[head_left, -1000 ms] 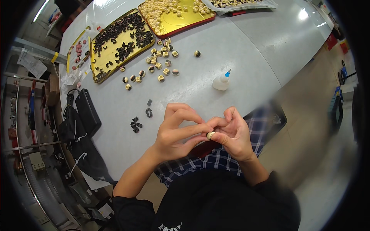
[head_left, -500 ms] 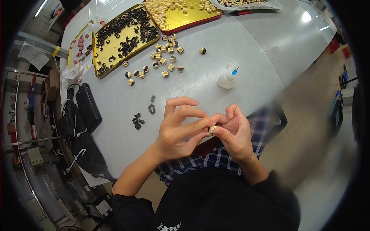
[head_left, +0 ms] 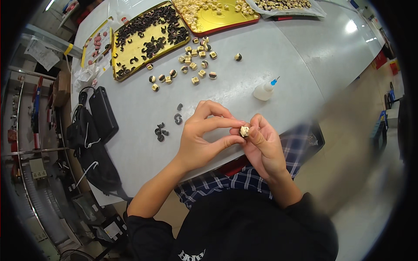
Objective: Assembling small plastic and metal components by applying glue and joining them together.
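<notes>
Near the table's front edge, a small cream-and-black piece is pinched between my hands. My right hand grips it with thumb and curled fingers. My left hand reaches in from the other side, its thumb and forefinger tips closed on the piece's left edge. To the left of my left hand lie several loose black curved pieces. Farther back, several similar cream-and-dark pieces are scattered. A white squeeze bottle with a blue needle tip stands beyond my right hand.
Along the back are a gold tray of black curved pieces, a red-rimmed gold tray of cream pieces and a lined tray of assembled ones. Pink pieces lie at the far left. A black box-shaped device with cables sits left.
The held piece has turned, showing more of its patterned cream side. My left fingers have drawn closer together, and the whole view has shifted slightly.
</notes>
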Demonstrator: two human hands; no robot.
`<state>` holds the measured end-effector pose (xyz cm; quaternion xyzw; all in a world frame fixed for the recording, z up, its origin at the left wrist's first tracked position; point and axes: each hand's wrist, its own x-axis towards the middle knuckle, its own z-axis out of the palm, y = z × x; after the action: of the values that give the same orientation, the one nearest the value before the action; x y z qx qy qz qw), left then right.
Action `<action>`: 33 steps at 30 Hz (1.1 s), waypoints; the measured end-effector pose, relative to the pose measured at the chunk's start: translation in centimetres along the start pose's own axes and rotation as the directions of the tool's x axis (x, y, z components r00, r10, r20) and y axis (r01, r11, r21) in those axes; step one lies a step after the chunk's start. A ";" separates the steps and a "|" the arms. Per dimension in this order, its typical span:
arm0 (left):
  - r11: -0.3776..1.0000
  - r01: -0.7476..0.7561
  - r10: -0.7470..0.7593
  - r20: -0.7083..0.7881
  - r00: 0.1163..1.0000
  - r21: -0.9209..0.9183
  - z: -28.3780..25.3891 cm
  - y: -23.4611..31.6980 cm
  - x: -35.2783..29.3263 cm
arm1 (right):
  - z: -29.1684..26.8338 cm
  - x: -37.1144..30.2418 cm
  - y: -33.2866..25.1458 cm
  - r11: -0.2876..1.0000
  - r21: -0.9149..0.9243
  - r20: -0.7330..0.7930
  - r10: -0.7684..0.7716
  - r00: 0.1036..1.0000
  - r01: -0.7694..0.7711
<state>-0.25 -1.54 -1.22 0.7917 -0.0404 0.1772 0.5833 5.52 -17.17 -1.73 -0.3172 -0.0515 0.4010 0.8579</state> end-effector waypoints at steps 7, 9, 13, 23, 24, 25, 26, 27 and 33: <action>0.991 0.032 -0.022 -0.070 0.997 0.132 -0.2 -0.1 0.4 | -0.4 -0.4 0.5 0.963 -0.226 -0.077 -0.169 0.983 0.148; 0.976 0.213 -0.203 -0.151 0.967 0.047 -0.7 -0.2 0.7 | -0.8 -0.7 0.6 0.934 -0.296 -0.095 -0.240 0.966 0.203; 0.868 0.446 -0.495 -0.314 0.810 -0.219 -1.7 -1.0 1.4 | -1.4 -0.9 0.6 0.891 -0.304 -0.096 -0.380 0.920 0.336; 0.695 0.341 -0.308 -0.167 0.937 0.633 -7.3 1.4 0.8 | -2.9 -0.5 -0.8 0.625 -0.564 -0.066 -0.685 0.726 0.539; 0.694 0.343 -0.306 -0.172 0.936 0.632 -7.4 1.3 0.7 | -3.0 -0.2 -1.1 0.520 -0.654 -0.059 -0.759 0.648 0.549; 0.693 0.353 -0.318 -0.173 0.932 0.629 -7.4 1.1 0.6 | -3.1 0.2 -1.4 0.520 -0.652 -0.054 -0.758 0.650 0.552; 0.691 0.362 -0.328 -0.175 0.928 0.626 -7.4 0.7 0.5 | -3.2 0.6 -1.8 0.492 -0.678 -0.051 -0.773 0.633 0.547; 0.688 0.371 -0.338 -0.177 0.924 0.624 -7.5 0.4 0.4 | -3.3 1.0 -2.1 0.464 -0.701 -0.046 -0.787 0.615 0.541; 0.710 0.395 -0.295 -0.262 0.919 0.583 -7.0 -0.4 0.7 | -2.0 2.8 -2.7 0.101 -0.897 0.200 -0.776 0.599 0.431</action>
<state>-1.12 5.27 0.46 0.9174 0.2135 0.1269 0.3111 9.85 -17.44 -2.21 -0.7244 -0.2390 -0.1465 0.6298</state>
